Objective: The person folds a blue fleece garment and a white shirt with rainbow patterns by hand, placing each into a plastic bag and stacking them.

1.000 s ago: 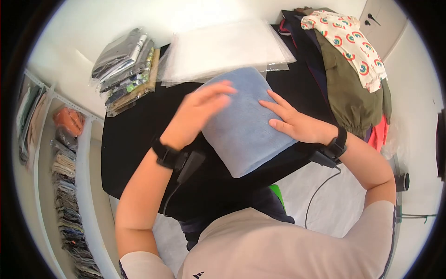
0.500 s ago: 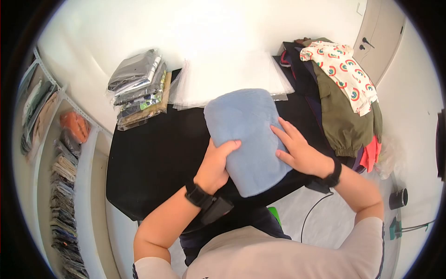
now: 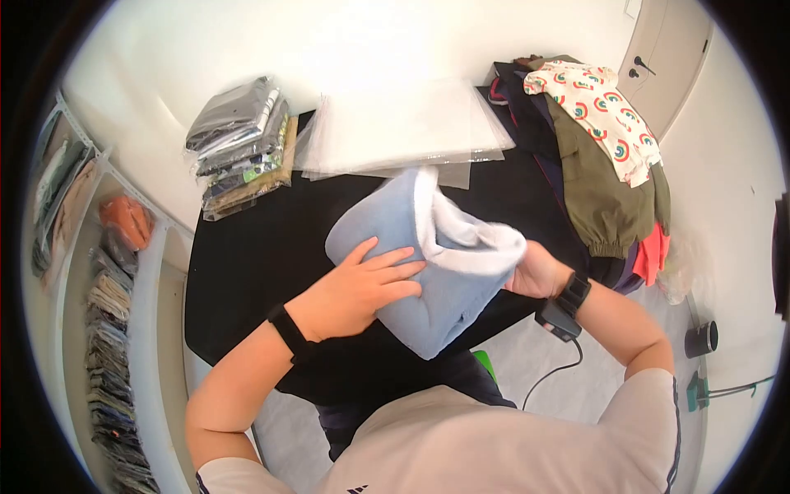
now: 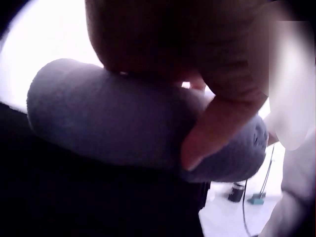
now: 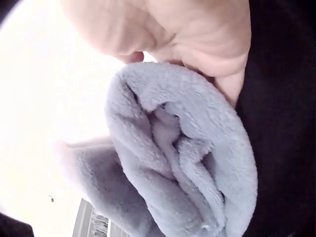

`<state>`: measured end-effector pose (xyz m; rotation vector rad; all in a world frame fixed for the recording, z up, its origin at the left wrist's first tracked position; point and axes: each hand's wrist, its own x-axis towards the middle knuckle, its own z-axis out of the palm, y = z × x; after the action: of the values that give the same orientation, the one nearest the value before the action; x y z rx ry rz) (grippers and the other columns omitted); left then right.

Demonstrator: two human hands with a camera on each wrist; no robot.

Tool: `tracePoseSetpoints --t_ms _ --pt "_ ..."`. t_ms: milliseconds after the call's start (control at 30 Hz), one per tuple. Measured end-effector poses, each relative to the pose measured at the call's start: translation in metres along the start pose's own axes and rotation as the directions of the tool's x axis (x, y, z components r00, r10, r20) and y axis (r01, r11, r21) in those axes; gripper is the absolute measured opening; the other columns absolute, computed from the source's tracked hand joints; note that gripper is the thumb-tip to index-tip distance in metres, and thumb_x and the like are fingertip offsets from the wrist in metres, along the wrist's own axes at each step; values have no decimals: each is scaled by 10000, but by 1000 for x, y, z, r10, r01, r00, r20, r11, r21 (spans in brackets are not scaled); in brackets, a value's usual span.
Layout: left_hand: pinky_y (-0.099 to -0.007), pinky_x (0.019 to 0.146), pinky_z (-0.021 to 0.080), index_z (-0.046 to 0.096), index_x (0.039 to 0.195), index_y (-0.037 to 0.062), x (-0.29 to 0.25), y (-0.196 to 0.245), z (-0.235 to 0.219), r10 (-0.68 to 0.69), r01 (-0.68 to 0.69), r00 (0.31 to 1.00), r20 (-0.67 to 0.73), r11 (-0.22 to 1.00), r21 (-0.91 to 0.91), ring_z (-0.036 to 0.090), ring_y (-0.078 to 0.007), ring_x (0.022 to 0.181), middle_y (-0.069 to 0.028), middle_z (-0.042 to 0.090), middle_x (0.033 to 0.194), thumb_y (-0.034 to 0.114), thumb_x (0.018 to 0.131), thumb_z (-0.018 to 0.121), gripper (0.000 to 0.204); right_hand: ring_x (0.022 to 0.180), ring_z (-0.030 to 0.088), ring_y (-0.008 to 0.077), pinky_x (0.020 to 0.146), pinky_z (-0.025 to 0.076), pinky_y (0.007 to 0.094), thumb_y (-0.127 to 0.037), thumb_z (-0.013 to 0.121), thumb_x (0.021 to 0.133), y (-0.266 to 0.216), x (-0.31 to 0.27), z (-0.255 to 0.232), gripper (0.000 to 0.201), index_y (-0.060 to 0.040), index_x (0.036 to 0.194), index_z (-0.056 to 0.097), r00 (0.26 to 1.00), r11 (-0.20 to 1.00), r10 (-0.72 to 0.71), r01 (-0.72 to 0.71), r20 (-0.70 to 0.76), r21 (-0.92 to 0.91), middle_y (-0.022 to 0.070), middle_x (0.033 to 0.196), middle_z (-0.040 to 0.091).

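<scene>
A thick folded bundle of blue plush cloth (image 3: 461, 288) with a white fleecy lining is tilted over the front part of the black table, its white open folds facing up and right. My left hand (image 3: 354, 288) lies across its left side with spread fingers; in the left wrist view its thumb (image 4: 202, 148) presses the near side of the rolled plush (image 4: 123, 118). At the right end my right hand (image 3: 539, 270) grips the lined edge, fingers partly hidden behind it. In the right wrist view the soft layered folds (image 5: 182, 148) hang beneath that hand (image 5: 173, 34).
Clear plastic bags (image 3: 403, 123) lie flat at the table's back. A stack of bagged folded clothes (image 3: 243, 148) stands at the back left. Loose garments, including olive trousers (image 3: 597, 181) and a rainbow-print piece (image 3: 601, 115), drape over the right side. Shelves (image 3: 115, 329) line the left wall.
The bundle has been turned from its smooth blue face to show its white lining. My left hand has shifted onto its left face; the right hand has moved round to the lined end.
</scene>
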<state>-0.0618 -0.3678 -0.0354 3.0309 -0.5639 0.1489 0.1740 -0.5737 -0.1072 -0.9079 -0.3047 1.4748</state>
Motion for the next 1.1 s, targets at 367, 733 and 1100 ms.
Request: tracePoseSetpoints --t_ms 367,733,1100 --pt "-636 1027 197 384 1390 189 22 22 4 -164 149 982 -96 978 -144 275 -429 1318 -209 330 1421 448 793 613 689 1161 514 179 999 400 344 -571 378 932 -61 11 43 701 -5 1346 402 964 865 252 -183 88 -467 92 1296 524" --pt "-656 960 266 489 1311 246 36 25 15 -76 66 990 -116 994 -84 337 -407 1264 -145 442 1277 496 747 656 638 1241 428 242 1000 371 409 -538 672 787 -82 45 60 800 -43 1352 395 841 572 531 -445 -102 -689 147 1352 442" --pt "-661 963 254 505 1288 253 19 23 15 10 -30 984 -177 993 -113 334 -326 1288 -105 443 1282 458 761 660 586 1034 592 221 900 475 377 -180 679 806 -54 41 71 514 -32 1259 487 903 738 396 -422 -167 -527 121 1159 599"
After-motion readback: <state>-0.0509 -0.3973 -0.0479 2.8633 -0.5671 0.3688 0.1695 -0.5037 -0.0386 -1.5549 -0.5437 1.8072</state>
